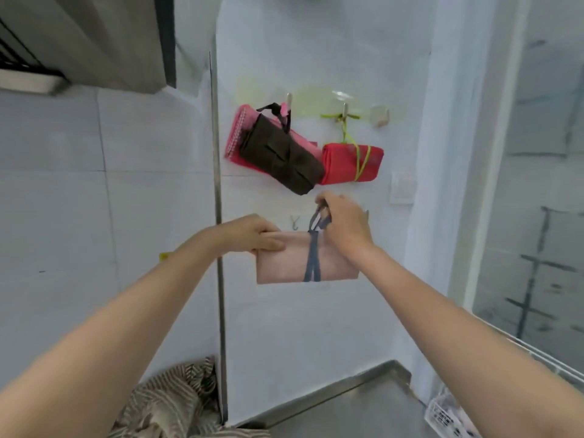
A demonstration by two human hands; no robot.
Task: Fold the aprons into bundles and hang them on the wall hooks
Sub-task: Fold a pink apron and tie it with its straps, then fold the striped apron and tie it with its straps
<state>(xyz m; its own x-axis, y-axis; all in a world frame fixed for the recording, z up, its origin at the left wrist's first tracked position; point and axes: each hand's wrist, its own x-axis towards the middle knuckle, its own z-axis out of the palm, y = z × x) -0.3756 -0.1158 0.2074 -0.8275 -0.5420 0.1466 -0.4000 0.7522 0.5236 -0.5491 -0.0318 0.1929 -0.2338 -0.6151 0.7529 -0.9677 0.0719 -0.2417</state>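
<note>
I hold a pale pink apron bundle (pixel 284 263) up against the white wall. A grey strap (pixel 313 257) is tied around it. My left hand (pixel 256 235) grips the bundle's top left corner. My right hand (pixel 344 222) pinches the loop of the grey strap just above the bundle. A small metal hook (pixel 295 222) sits on the wall between my hands. Higher up, a dark brown bundle (pixel 281 156) and a pink bundle (pixel 237 134) hang from one hook (pixel 289 99). A red bundle (pixel 350 164) with a lime-green cord hangs from a second hook (pixel 345 110).
A bare hook (pixel 380 116) is on the wall right of the red bundle. A wall switch (pixel 402 188) lies below it. A striped cloth (pixel 177 403) lies at the bottom left beside a metal corner strip (pixel 218 216). A steel counter (pixel 354 406) runs below, with a glass panel (pixel 537 216) at right.
</note>
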